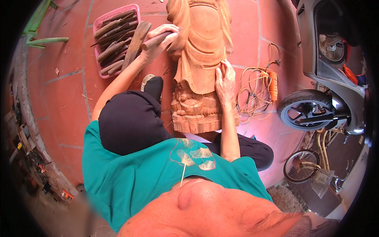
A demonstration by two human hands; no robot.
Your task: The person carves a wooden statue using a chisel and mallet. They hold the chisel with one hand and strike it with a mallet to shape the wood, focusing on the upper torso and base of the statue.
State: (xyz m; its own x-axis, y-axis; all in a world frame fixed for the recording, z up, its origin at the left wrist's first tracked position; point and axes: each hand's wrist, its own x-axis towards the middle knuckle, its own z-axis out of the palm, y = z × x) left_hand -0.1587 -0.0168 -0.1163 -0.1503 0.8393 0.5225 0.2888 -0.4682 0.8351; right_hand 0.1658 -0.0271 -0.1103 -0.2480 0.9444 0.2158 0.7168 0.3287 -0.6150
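Note:
A carved wooden statue with robe folds and a rough, knobbly base lies before me on the tiled floor. My left hand is closed round the wooden handle of a carving chisel. The chisel points at the statue's left edge; its blade is thin and hard to make out. My right hand rests on the statue's right side near the base, fingers stretched along the wood. Left of the statue, a pink plastic basket holds several wood-handled tools. A long piece of wood leans across its right rim.
An orange power strip with a coiled cord lies right of the statue. A parked motorbike's wheel and a bicycle stand farther right. Green plastic furniture legs are at far left. Wood chips dot the red tiles.

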